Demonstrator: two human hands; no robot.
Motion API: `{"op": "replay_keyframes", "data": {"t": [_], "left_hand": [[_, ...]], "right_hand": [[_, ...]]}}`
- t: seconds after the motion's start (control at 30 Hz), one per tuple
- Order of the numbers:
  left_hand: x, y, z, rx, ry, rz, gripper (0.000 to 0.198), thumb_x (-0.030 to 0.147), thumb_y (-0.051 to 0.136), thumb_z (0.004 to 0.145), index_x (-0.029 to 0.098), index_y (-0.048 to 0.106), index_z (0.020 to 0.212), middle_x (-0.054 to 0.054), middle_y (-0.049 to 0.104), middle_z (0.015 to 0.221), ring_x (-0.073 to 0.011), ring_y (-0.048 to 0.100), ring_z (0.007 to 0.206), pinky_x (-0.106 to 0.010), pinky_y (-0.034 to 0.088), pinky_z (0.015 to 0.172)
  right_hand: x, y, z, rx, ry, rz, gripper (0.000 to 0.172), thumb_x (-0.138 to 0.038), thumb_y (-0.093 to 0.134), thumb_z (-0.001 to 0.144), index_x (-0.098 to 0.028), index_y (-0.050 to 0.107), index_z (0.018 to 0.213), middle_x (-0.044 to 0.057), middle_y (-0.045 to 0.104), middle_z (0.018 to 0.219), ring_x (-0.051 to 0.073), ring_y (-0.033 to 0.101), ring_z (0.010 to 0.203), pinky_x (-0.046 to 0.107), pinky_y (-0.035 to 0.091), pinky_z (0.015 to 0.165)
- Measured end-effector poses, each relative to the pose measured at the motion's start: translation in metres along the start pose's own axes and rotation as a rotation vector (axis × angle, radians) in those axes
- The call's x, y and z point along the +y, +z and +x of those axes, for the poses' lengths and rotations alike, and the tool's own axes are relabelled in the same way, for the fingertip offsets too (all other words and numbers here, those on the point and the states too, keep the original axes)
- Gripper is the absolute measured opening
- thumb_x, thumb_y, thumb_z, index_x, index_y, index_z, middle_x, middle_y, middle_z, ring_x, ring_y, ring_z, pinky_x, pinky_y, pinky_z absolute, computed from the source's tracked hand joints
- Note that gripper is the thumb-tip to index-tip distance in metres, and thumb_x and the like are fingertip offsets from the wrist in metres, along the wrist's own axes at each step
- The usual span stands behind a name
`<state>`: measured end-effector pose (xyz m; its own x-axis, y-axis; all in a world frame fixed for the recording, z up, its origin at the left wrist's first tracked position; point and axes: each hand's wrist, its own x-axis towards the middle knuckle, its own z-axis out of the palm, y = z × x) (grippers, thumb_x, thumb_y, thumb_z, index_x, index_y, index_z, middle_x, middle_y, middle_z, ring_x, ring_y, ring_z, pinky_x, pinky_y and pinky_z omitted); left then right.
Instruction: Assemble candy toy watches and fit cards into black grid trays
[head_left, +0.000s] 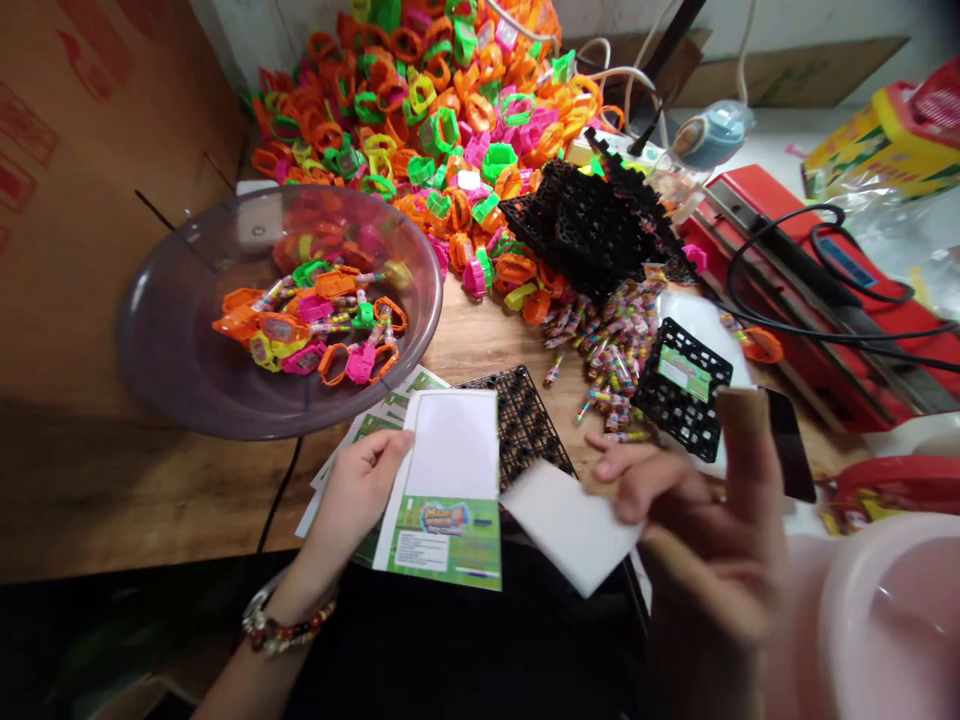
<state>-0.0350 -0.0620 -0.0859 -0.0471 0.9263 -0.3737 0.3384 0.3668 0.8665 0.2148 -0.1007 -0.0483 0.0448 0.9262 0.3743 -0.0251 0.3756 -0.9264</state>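
My left hand (371, 475) pinches the left edge of a label sheet (454, 545), thumb on top. The sheet's upper part is bare white backing, and its lower part carries a green printed label. Close by on the right, my right hand (697, 510), partly blurred, holds a white label (574, 525) at its corner between the fingers, plain side up; the index finger has a tan wrap (742, 410) on its tip. Behind the sheet lies a black plastic grid (529, 415), partly covered. More green label sheets (420, 380) lie under the held one.
A purple translucent basin (172, 390) with toy watches stands at the left, below a large pile of toy watches (442, 130). Small candy tubes (611, 345) and stacked black grids (585, 220) lie behind. At the right are a red sealing machine (817, 290) and a phone (787, 445).
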Motion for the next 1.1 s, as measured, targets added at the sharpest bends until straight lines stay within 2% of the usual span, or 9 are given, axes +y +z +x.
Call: {"op": "replay_keyframes", "data": {"t": [0.1, 0.2, 0.3, 0.37, 0.47, 0.57, 0.7, 0.8, 1.1], "left_hand": [[-0.016, -0.021, 0.010, 0.083, 0.041, 0.200, 0.040, 0.049, 0.052, 0.083, 0.013, 0.070, 0.081, -0.006, 0.070, 0.072, -0.0199, 0.061, 0.068, -0.025, 0.045, 0.059], [-0.020, -0.027, 0.013, 0.165, 0.027, 0.611, 0.040, 0.043, 0.045, 0.089, 0.014, 0.071, 0.098, -0.012, 0.073, 0.083, -0.0268, 0.066, 0.078, -0.031, 0.047, 0.067], [-0.015, -0.009, 0.001, 0.328, 0.145, 1.054, 0.043, 0.038, 0.041, 0.093, 0.008, 0.065, 0.113, -0.021, 0.071, 0.096, -0.0334, 0.066, 0.085, -0.037, 0.047, 0.066], [-0.011, 0.014, -0.013, 0.396, 0.382, 1.199, 0.038, 0.033, 0.044, 0.093, 0.007, 0.065, 0.112, -0.023, 0.069, 0.103, -0.0336, 0.064, 0.088, -0.040, 0.048, 0.069], [-0.015, 0.054, -0.030, 0.204, 0.825, 1.143, 0.032, 0.031, 0.052, 0.091, 0.013, 0.064, 0.115, -0.016, 0.067, 0.114, -0.0301, 0.063, 0.100, -0.042, 0.051, 0.083], [-0.028, 0.080, -0.035, -0.018, 1.029, 1.034, 0.038, 0.035, 0.057, 0.089, 0.019, 0.059, 0.123, -0.011, 0.059, 0.132, -0.0338, 0.054, 0.120, -0.050, 0.047, 0.098], [-0.041, 0.076, -0.024, -0.171, 1.098, 1.009, 0.037, 0.012, 0.052, 0.088, 0.017, 0.057, 0.124, -0.010, 0.058, 0.134, -0.0342, 0.050, 0.126, -0.052, 0.047, 0.102], [-0.041, 0.063, -0.017, -0.283, 1.111, 0.977, 0.039, 0.010, 0.048, 0.088, 0.016, 0.057, 0.125, -0.012, 0.056, 0.136, -0.0342, 0.046, 0.130, -0.051, 0.046, 0.104], [-0.037, 0.060, -0.018, -0.317, 1.081, 0.964, 0.045, 0.010, 0.051, 0.084, 0.016, 0.055, 0.128, -0.013, 0.052, 0.140, -0.0351, 0.039, 0.136, -0.056, 0.038, 0.109]], "right_hand": [[0.022, -0.025, 0.020, 0.031, 0.062, 0.048, 0.073, -0.021, 0.056, 0.085, -0.032, 0.023, 0.149, -0.001, 0.055, 0.084, 0.018, 0.063, 0.085, 0.049, 0.050, 0.094], [0.053, -0.035, 0.039, -0.143, 0.094, -0.147, 0.079, -0.016, 0.052, 0.084, -0.033, 0.013, 0.151, 0.001, 0.058, 0.094, 0.017, 0.062, 0.088, 0.042, 0.054, 0.085], [0.077, -0.024, 0.053, -0.366, 0.047, -0.371, 0.086, -0.010, 0.048, 0.080, -0.026, 0.004, 0.152, 0.004, 0.061, 0.100, 0.016, 0.060, 0.088, 0.039, 0.053, 0.082], [0.087, -0.012, 0.061, -0.501, 0.020, -0.459, 0.088, -0.007, 0.045, 0.076, -0.021, 0.003, 0.153, 0.006, 0.062, 0.100, 0.016, 0.059, 0.085, 0.036, 0.053, 0.079], [0.094, 0.005, 0.073, -0.672, 0.041, -0.488, 0.091, -0.005, 0.043, 0.072, -0.017, 0.003, 0.152, 0.005, 0.063, 0.096, 0.014, 0.058, 0.078, 0.032, 0.052, 0.075], [0.099, 0.011, 0.085, -0.825, 0.119, -0.415, 0.092, -0.006, 0.043, 0.071, -0.017, 0.001, 0.152, 0.003, 0.062, 0.093, 0.012, 0.056, 0.073, 0.029, 0.051, 0.069], [0.104, 0.009, 0.091, -0.920, 0.191, -0.316, 0.089, -0.010, 0.046, 0.076, -0.017, 0.001, 0.152, 0.003, 0.061, 0.094, 0.012, 0.056, 0.076, 0.028, 0.051, 0.070], [0.109, 0.007, 0.089, -0.897, 0.191, -0.338, 0.088, -0.010, 0.047, 0.075, -0.017, 0.003, 0.152, 0.003, 0.059, 0.095, 0.012, 0.057, 0.077, 0.030, 0.051, 0.073], [0.125, 0.004, 0.080, -0.773, 0.108, -0.500, 0.093, -0.011, 0.047, 0.072, -0.018, 0.001, 0.153, 0.004, 0.061, 0.097, 0.014, 0.059, 0.080, 0.031, 0.051, 0.078]]}}
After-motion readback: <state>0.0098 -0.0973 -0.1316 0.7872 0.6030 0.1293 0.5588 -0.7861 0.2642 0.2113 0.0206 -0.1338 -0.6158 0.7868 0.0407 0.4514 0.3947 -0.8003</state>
